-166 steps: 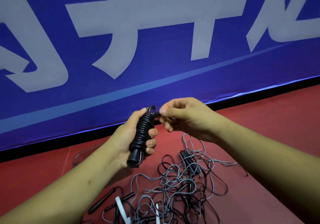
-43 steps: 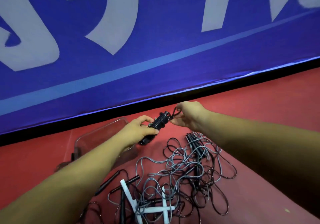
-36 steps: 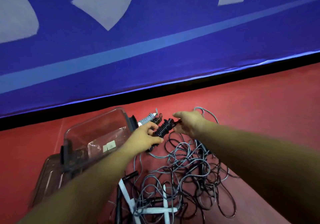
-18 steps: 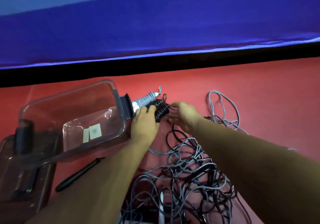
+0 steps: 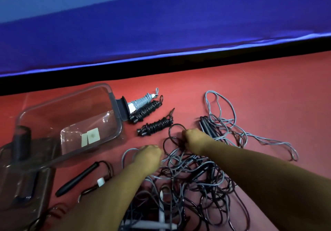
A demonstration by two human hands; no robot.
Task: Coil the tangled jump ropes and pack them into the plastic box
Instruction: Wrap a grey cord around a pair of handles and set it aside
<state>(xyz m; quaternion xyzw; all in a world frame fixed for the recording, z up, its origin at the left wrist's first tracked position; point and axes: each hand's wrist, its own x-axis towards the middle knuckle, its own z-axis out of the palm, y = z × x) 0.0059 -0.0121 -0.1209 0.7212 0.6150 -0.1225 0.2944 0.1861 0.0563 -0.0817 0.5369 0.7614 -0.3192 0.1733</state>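
Note:
A clear plastic box (image 5: 114, 116) lies tilted on the red floor at the left, with only paper labels inside. Beside its dark clasp lie a coiled grey rope (image 5: 143, 101) and a coiled black rope (image 5: 147, 111). A second coiled black rope (image 5: 155, 126) lies apart, just below them. The tangle of grey and black jump ropes (image 5: 189, 175) spreads in front of me. My left hand (image 5: 149, 156) has its fingers curled into a grey loop at the tangle's left edge. My right hand (image 5: 194, 140) curls round a black loop at its top.
The box lid (image 5: 23, 186) lies under the box's near end at the lower left. A loose black handle (image 5: 77, 178) lies between lid and tangle. Long grey loops (image 5: 232, 123) trail off to the right. A blue banner with a black base (image 5: 161, 64) closes the far side.
The black coil that both hands held now lies on the floor beside the other two coils. Both hands have pulled back and down into the tangle.

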